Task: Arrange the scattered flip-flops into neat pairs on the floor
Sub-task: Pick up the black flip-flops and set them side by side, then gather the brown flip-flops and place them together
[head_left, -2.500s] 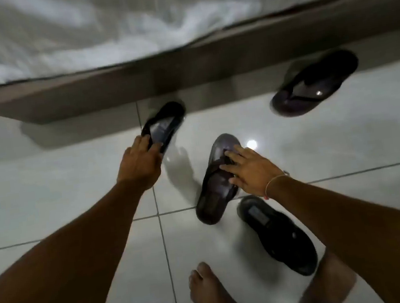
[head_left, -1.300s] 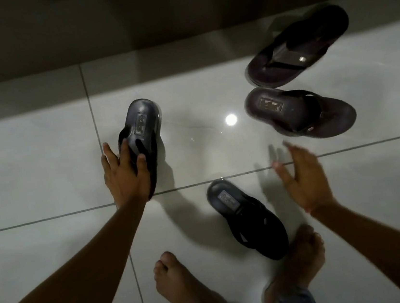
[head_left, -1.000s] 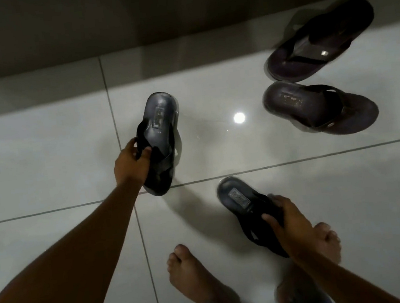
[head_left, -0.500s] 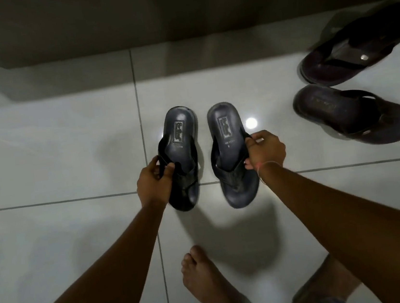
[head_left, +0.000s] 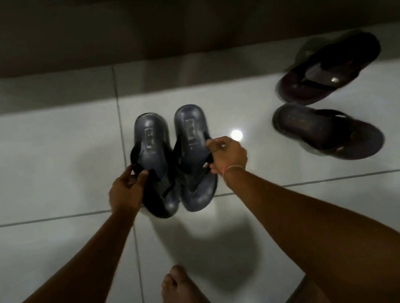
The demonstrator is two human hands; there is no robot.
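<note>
Two dark grey flip-flops lie side by side, touching, on the white tiled floor, heels pointing away from me. My left hand (head_left: 126,191) pinches the black strap of the left grey flip-flop (head_left: 152,142). My right hand (head_left: 227,155) grips the strap of the right grey flip-flop (head_left: 191,137). Two dark brown flip-flops sit apart at the right: the far brown flip-flop (head_left: 327,70) is angled up to the right, and the near brown flip-flop (head_left: 325,132) is angled down to the right.
A dark bed base (head_left: 177,15) runs across the top, casting a shadow on the floor. My bare left foot (head_left: 187,301) stands at the bottom centre. Glossy tiles (head_left: 32,172) stretch to the left, with a light reflection (head_left: 236,135) beside my right hand.
Both hands brought the two grey flip-flops from separate spots together in front of me. In the last half second they closed the gap until the soles touch.
</note>
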